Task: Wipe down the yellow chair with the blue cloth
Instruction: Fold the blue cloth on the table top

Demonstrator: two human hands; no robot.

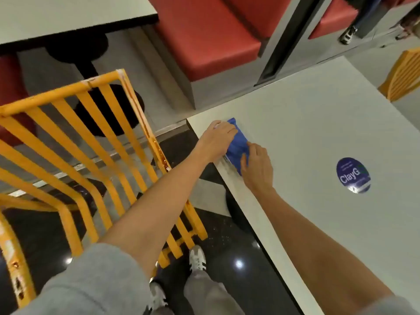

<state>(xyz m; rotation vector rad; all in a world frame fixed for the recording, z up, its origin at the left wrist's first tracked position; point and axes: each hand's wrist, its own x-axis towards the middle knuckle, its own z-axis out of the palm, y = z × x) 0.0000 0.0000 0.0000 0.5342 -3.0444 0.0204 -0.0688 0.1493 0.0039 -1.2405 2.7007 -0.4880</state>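
Observation:
The blue cloth [237, 145] lies bunched at the near left corner of the white table [318, 137]. My left hand [217, 138] grips its far end, fingers curled over it. My right hand [258, 165] pinches its near end, thumb against the fabric. The yellow chair [75, 142], made of painted slats with chipped, rusty spots, stands to the left on the floor. My left forearm reaches across above its right side. Neither hand touches the chair.
A round blue sticker [353, 175] sits on the table. Red padded benches [204, 42] stand beyond, a second white table [56, 17] is at top left, another yellow chair [402, 76] at right. My feet stand on dark glossy floor [227, 242].

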